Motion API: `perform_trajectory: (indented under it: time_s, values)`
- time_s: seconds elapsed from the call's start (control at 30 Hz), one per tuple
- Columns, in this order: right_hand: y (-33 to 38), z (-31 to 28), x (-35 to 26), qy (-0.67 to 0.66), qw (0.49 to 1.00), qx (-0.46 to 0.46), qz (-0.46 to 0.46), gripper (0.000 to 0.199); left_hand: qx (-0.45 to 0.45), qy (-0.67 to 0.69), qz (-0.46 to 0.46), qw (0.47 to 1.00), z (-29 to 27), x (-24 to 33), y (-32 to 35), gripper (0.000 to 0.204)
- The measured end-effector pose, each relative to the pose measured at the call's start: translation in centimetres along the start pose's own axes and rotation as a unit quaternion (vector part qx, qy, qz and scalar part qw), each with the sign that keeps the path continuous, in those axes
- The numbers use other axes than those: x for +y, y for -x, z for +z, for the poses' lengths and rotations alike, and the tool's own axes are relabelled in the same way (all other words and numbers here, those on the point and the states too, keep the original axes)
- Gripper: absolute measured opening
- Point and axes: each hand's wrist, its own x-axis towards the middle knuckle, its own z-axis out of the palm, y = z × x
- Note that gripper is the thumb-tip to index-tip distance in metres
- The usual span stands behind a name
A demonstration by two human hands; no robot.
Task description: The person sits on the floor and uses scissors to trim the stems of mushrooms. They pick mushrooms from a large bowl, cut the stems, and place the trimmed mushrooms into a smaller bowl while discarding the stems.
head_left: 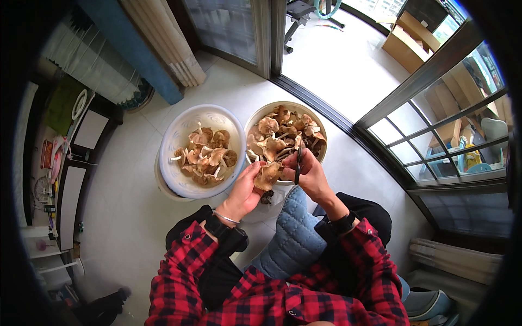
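Observation:
My left hand (pixel 244 191) is closed on a brown-capped mushroom (pixel 267 177), held over the near rim of the right-hand basin. Close beside it, my right hand (pixel 310 175) grips a narrow dark tool (pixel 298 164), its kind unclear; its fingertips are near the mushroom's edge. A cream-rimmed basin (pixel 324 122) beyond my hands is full of brown mushrooms (pixel 274 145) with pale stems. To its left, a wide white basin (pixel 173 141) holds a smaller heap of mushrooms (pixel 206 157). A dark clump (pixel 266 197) shows just below the held mushroom.
A blue quilted cloth (pixel 291 239) lies between my legs. Behind the basins runs a sliding door track (pixel 326 108), with a gridded glass door (pixel 435 136) to the right. Curtains (pixel 168 43) hang at the far left, and a cabinet (pixel 73 190) stands along the left.

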Motion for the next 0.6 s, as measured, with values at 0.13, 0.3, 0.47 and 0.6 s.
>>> perform_trajectory:
  time_s: [0.13,0.3,0.47,0.6]
  values:
    - [0.2,0.2,1.2,0.019,0.999,-0.017,-0.043,0.027,0.024,0.009,0.026,0.999,-0.1,0.1,-0.3,0.032]
    - [0.6,0.4,1.9,0.021,0.998,-0.051,-0.003,0.024,0.039,0.005,0.058,0.998,-0.6,1.6,-0.7,0.028]
    - [0.5,1.6,2.4,0.005,0.996,-0.042,0.083,0.025,0.078,-0.077,0.12,0.987,-0.8,1.8,-0.3,0.023]
    - [0.1,2.4,2.4,0.065,0.996,0.055,0.015,0.029,0.078,-0.129,0.137,0.979,-0.2,1.4,0.3,0.022]
